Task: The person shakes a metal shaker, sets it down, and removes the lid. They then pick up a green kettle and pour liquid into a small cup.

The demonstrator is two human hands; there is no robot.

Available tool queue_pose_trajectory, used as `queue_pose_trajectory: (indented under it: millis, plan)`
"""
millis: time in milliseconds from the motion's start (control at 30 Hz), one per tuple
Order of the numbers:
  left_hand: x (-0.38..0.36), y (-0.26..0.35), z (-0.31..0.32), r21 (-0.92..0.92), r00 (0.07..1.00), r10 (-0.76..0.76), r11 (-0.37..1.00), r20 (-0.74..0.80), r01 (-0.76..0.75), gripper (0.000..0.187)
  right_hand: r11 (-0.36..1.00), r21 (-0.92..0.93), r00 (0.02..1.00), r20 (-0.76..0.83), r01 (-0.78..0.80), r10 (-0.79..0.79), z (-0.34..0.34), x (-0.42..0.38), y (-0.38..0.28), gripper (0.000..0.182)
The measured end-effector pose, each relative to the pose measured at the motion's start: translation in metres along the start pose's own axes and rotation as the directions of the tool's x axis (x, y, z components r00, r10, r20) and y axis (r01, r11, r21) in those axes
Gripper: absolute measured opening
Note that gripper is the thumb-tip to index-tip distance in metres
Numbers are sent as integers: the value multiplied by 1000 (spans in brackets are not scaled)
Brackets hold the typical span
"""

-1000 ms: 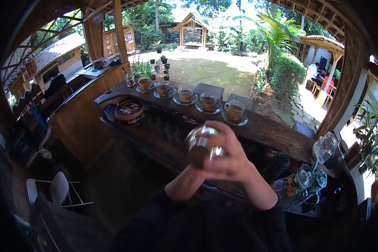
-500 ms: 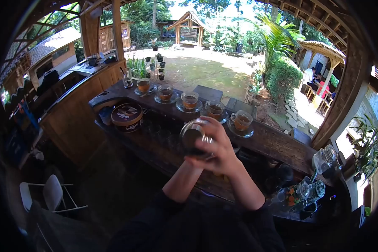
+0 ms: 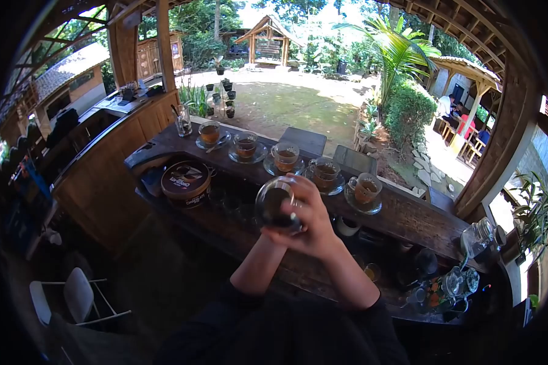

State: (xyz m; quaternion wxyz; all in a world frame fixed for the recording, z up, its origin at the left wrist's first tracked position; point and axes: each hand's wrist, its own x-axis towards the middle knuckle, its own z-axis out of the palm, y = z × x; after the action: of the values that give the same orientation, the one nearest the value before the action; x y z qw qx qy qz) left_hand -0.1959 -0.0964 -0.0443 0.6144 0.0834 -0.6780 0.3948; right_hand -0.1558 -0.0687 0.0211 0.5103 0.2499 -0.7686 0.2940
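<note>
Holding a glass jar (image 3: 276,205) with both hands, right hand (image 3: 313,222) wrapping it, left hand (image 3: 273,234) gripping beneath, five tea cups (image 3: 285,156) sitting at twelve o'clock, round tin (image 3: 186,180) at ten.

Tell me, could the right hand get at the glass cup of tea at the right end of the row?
Probably yes. The cup stands just beyond the right hand with nothing between, though both hands are wrapped around a round glass vessel.
</note>
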Motion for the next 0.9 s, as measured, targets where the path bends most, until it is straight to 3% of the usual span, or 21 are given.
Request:
queue_pose_trajectory:
  millis: [33,100,167,200,233,300,367,433,467,500,533,567,600,633,667,700,767,800,833,867,900]
  plan:
    - [0,2,15,228,986,74,973,-148,-38,32,997,-11,996,-53,-77,76,2,1,6,65]
    - [9,12,54,644,886,290,765,-362,13,32,983,-57,985,16,174,-173,-1,18,-6,62]
    - [18,21,83,895,713,573,409,-404,178,31,862,-14,861,57,506,-505,9,30,-30,50]
    - [38,3,91,907,839,388,332,-382,259,31,793,-67,796,42,606,-604,11,36,-49,45]
    - [50,-18,93,946,904,302,210,-302,246,33,707,-124,716,35,696,-698,13,38,-61,41]
    - [57,-12,102,951,936,206,176,-287,253,33,700,-117,705,6,705,-709,18,34,-51,46]
    - [30,32,112,919,779,491,255,-390,300,33,861,21,855,105,509,-508,14,35,-20,54]
    - [14,33,110,935,754,555,192,-353,297,36,987,18,987,20,161,-162,23,17,20,42]
    - [10,33,107,947,732,608,124,-308,296,39,984,9,984,20,177,-177,24,20,19,42]
    - [11,34,107,951,709,654,54,-263,303,42,980,32,978,-84,194,-191,27,22,17,41]
    - [21,16,112,927,873,347,274,-344,257,42,976,58,963,-185,210,-196,28,20,12,40]
    - [23,-12,106,793,749,656,-502,89,346,40,975,170,988,-22,-146,152,15,30,-28,47]
    - [38,-7,115,928,796,572,-154,-196,339,39,844,63,844,-119,532,-523,30,37,-20,52]
    - [53,-2,124,905,825,375,217,-423,365,38,778,-10,778,19,628,-628,23,37,-39,59]
    - [59,-22,119,925,866,332,202,-375,323,35,728,-47,726,142,684,-673,18,31,-55,59]
    - [61,-24,117,927,907,200,145,-370,347,36,730,-55,729,141,682,-670,19,30,-53,59]
    - [51,-8,114,923,863,334,204,-380,327,35,754,-49,755,65,655,-652,22,25,-44,62]
    - [35,21,112,918,778,496,292,-386,269,35,845,19,843,50,535,-535,19,27,-30,65]
    - [16,45,107,911,662,637,364,-395,193,35,944,116,948,44,308,-315,36,-1,11,63]
    - [2,45,96,872,799,480,478,-362,108,36,981,-66,971,168,184,-171,29,-8,26,58]
    - [-10,42,82,802,908,306,595,-285,51,39,980,-77,971,170,182,-167,22,-7,20,58]
